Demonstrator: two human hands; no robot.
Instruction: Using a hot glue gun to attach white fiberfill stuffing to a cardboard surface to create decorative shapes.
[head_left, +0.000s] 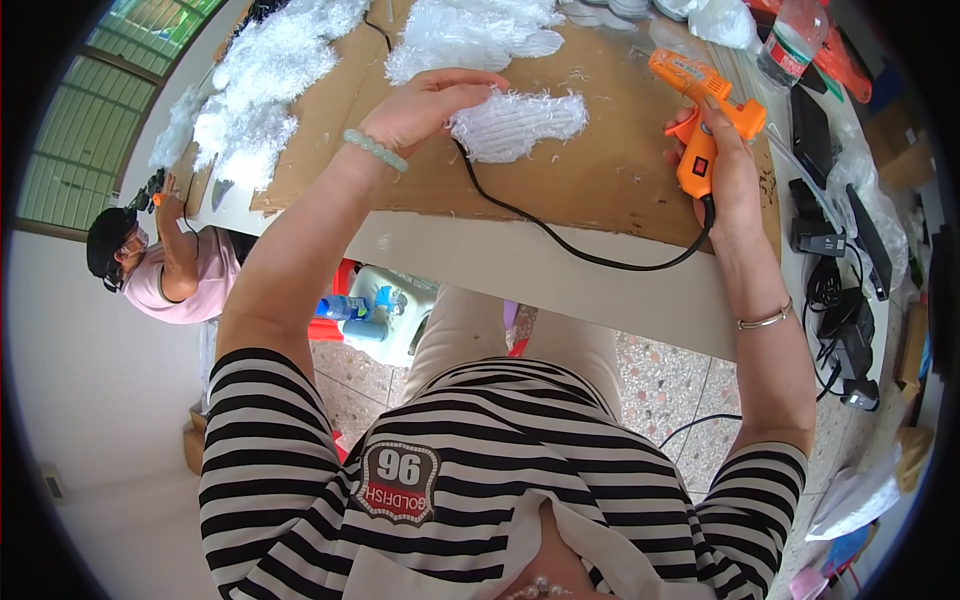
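My right hand (728,165) is wrapped round an orange glue gun (697,160), raised at the right of the cardboard, its nozzle toward the upper left. A black cord (590,255) runs from its handle back across the cardboard. My left hand (432,102) has thumb and fingers close together at the upper left edge of a white ribbed piece with a shaggy fringe (515,125); their exact hold is partly hidden. That piece lies a hand's length left of the glue gun, apart from it.
Brown cardboard (345,185) covers the white table (520,290). White shaggy pieces (265,85) pile up at the far left, more (475,35) at the far middle. A plastic bottle (790,45) and black adapters (850,335) are at right. A co-worker (175,265) sits left.
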